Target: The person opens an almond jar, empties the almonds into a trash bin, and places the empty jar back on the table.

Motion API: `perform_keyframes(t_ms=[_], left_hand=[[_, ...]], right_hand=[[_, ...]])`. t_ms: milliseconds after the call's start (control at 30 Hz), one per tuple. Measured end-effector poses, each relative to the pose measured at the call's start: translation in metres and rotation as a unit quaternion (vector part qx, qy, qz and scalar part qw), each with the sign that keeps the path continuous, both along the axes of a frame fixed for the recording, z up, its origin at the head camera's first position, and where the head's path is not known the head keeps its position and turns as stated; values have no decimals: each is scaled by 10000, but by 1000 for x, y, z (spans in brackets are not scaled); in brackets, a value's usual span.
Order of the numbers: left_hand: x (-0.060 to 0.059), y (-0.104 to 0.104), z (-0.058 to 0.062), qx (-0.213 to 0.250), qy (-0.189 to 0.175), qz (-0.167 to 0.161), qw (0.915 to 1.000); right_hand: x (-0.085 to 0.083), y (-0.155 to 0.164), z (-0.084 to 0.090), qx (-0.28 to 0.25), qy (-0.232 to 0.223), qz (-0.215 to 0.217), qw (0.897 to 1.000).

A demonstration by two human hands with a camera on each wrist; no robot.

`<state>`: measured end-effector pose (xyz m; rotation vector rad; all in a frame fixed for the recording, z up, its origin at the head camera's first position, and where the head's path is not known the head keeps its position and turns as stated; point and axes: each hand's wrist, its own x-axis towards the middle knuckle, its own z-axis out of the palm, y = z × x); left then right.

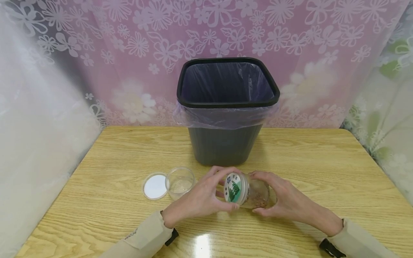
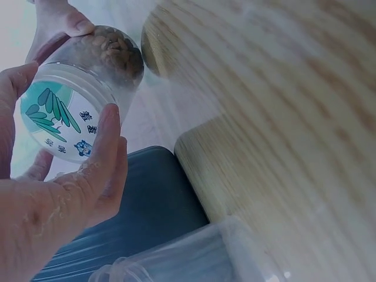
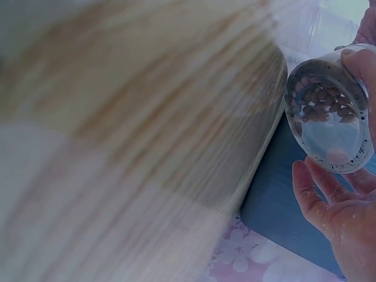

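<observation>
Tilted onto its side between both hands is a clear plastic jar [image 1: 258, 191], with small brown kernels or beans [image 2: 117, 56] gathered along its lower side. Its lid [image 1: 233, 188] faces left and carries a white and green label with leaves. My left hand [image 1: 204, 197] grips around the lid, thumb below and fingers above. At the base end, my right hand [image 1: 285, 197] holds the jar body between thumb and fingers. The right wrist view shows the jar's round bottom [image 3: 329, 132], the kernels visible through it.
Left of my hands stands an open clear jar [image 1: 180, 181], beside a white round lid [image 1: 155, 186] lying on the wooden table [image 1: 113, 222]. A dark bin [image 1: 224, 143] with a plastic liner stands behind the hands. Flowered curtains [image 1: 145, 71] hang at the back and sides.
</observation>
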<state>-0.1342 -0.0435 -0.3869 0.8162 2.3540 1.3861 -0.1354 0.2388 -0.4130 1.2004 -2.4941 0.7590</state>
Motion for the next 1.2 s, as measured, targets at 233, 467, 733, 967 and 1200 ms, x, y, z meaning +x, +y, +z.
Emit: perform_keyframes(t_ms=[233, 467, 733, 967, 1200], left_hand=[[2, 1, 2, -81, -129, 149, 9998], [3, 2, 1, -44, -18, 153, 9999], [2, 1, -1, 52, 425, -72, 9991], [1, 1, 1, 26, 463, -166, 9988], [1, 0, 1, 59, 479, -190, 9987]], right_hand=[[0, 0, 0, -8, 23, 33, 10000], [-1, 1, 2, 30, 54, 68, 10000], [-1, 1, 1, 27, 45, 90, 9999], [-1, 1, 1, -10, 21, 91, 10000], [-1, 2, 1, 37, -40, 47, 10000]])
